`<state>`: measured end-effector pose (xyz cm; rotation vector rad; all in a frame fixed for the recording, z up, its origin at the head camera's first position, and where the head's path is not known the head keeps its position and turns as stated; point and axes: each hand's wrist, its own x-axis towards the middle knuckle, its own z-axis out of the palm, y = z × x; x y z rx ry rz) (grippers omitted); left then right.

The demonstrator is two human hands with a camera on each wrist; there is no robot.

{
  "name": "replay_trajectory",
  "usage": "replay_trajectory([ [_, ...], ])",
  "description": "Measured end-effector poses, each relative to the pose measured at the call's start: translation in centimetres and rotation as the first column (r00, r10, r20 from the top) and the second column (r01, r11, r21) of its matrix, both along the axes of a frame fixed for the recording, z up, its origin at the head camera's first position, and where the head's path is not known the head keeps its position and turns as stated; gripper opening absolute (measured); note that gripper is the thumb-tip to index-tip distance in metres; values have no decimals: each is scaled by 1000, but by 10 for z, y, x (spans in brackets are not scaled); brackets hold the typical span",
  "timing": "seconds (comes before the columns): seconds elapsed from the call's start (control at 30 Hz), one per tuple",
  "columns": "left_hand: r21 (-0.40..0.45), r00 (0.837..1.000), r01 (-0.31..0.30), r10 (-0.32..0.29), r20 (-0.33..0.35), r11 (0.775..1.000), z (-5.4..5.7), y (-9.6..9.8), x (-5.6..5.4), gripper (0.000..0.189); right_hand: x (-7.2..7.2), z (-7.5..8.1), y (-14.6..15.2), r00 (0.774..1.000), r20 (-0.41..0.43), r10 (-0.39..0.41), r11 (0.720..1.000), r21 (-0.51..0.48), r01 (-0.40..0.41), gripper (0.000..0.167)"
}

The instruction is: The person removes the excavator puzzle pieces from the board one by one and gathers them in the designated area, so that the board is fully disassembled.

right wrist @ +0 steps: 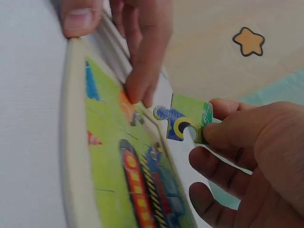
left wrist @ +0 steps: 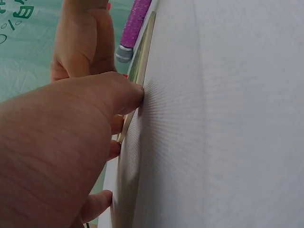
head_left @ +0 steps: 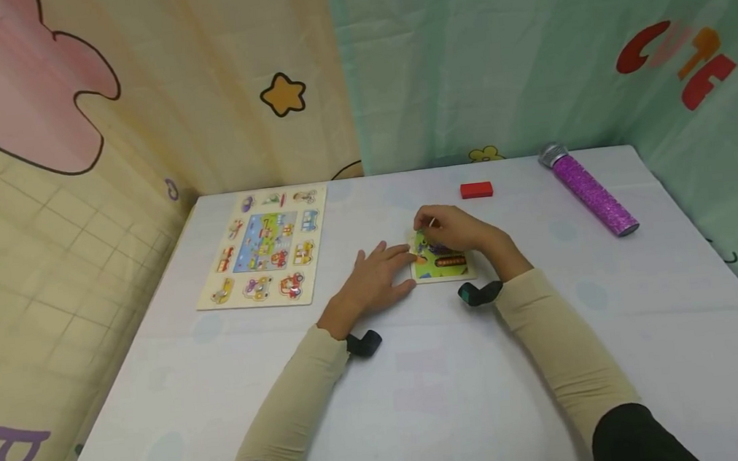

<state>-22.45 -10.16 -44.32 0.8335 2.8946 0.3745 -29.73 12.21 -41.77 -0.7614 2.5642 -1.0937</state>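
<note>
My right hand (head_left: 451, 228) pinches a green and blue jigsaw piece (right wrist: 184, 116) between thumb and forefinger, just above the far left corner of a small jigsaw board (head_left: 441, 271). That board has a pale wooden rim and a green picture with a red and yellow vehicle (right wrist: 135, 183). My left hand (head_left: 376, 281) lies at the board's left side, fingers extended. In the right wrist view its thumb touches the near corner of the rim and a fingertip (right wrist: 137, 90) rests on the picture. The left wrist view shows the left thumb (left wrist: 130, 95) against the board's edge.
A larger wooden puzzle board (head_left: 210, 299) with vehicle shapes lies at the left of the white table (head_left: 423, 394). Behind the small board is a red block (head_left: 476, 190). A glittery purple microphone (head_left: 593, 192) lies at the right. Printed curtains (head_left: 492, 51) hang behind the table.
</note>
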Motion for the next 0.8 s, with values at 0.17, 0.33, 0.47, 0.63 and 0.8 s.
replay_trajectory([
  [0.17,4,1000,11,-11,11,1000,-1,1,0,49,3,17,35,998,4,-57,990,-127,57,15],
  [0.33,5,1000,6,-7,19,1000,2,-1,1,49,12,34,82,982,65,-178,977,-103,184,19],
  [0.47,9,1000,12,-12,21,1000,2,-2,0,48,22,32,113,965,115,-236,972,12,236,22],
  [0.63,15,1000,11,-11,22,1000,3,-3,1,49,26,18,127,958,72,-279,960,57,275,23],
  [0.8,12,999,10,-10,32,1000,3,-2,1,49,24,1,124,941,2,-338,941,30,338,16],
])
